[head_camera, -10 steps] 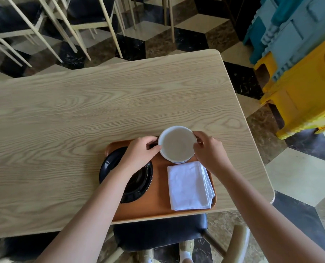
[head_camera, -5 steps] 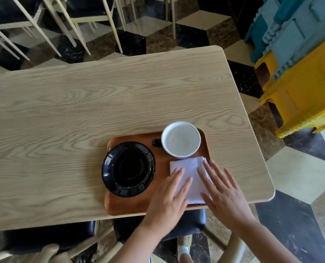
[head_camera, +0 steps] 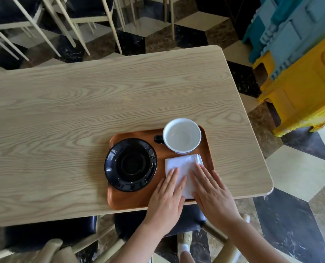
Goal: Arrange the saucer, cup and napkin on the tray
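An orange-brown tray (head_camera: 133,201) lies at the near edge of the wooden table. A black saucer (head_camera: 130,164) sits on its left half. A white cup (head_camera: 181,135) with a dark handle pointing left stands upright at the tray's far right corner. A folded white napkin (head_camera: 182,164) lies on the tray just in front of the cup. My left hand (head_camera: 167,196) and my right hand (head_camera: 211,192) rest flat on the napkin's near part, fingers stretched out, side by side, gripping nothing. The napkin's near edge is hidden under them.
The light wooden table (head_camera: 82,114) reaches far to the left and back. Dark-seated chairs (head_camera: 44,236) stand under its near edge, more chairs (head_camera: 82,19) beyond the far edge. Yellow and blue plastic stools (head_camera: 300,63) are stacked on the floor to the right.
A second ago both hands were at the cup on the tray. They let it go and came down flat onto the napkin, sliding a little farther over it since half a second ago.
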The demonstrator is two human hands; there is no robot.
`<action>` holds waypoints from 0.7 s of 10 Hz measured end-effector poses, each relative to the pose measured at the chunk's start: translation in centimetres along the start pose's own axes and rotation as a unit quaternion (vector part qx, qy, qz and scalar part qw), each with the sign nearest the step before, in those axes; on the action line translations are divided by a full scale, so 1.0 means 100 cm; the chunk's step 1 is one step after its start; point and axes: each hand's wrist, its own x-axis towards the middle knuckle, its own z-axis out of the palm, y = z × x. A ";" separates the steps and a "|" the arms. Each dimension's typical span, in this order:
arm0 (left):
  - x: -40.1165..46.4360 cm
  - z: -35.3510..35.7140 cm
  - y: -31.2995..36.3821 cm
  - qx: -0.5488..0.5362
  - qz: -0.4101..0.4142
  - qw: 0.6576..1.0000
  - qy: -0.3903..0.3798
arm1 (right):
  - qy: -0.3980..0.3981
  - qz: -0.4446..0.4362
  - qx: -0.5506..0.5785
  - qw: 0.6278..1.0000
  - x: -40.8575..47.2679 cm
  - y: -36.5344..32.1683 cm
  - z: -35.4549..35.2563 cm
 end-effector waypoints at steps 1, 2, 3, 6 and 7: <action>-0.006 0.000 -0.005 0.002 0.000 1.000 0.002 | 0.003 -0.005 -0.014 1.000 0.000 -0.008 0.002; -0.006 0.001 -0.010 0.004 0.007 1.000 0.006 | 0.001 0.001 -0.017 1.000 0.000 -0.010 0.004; -0.006 0.002 -0.013 0.011 0.012 1.000 0.007 | 0.009 0.001 -0.022 1.000 0.000 -0.011 0.006; -0.004 -0.015 -0.007 0.028 0.015 0.999 -0.010 | 0.059 -0.007 -0.027 0.998 0.005 -0.012 -0.002; -0.001 -0.049 -0.004 0.043 0.023 0.999 0.008 | 0.058 0.025 0.006 0.998 0.010 -0.018 -0.036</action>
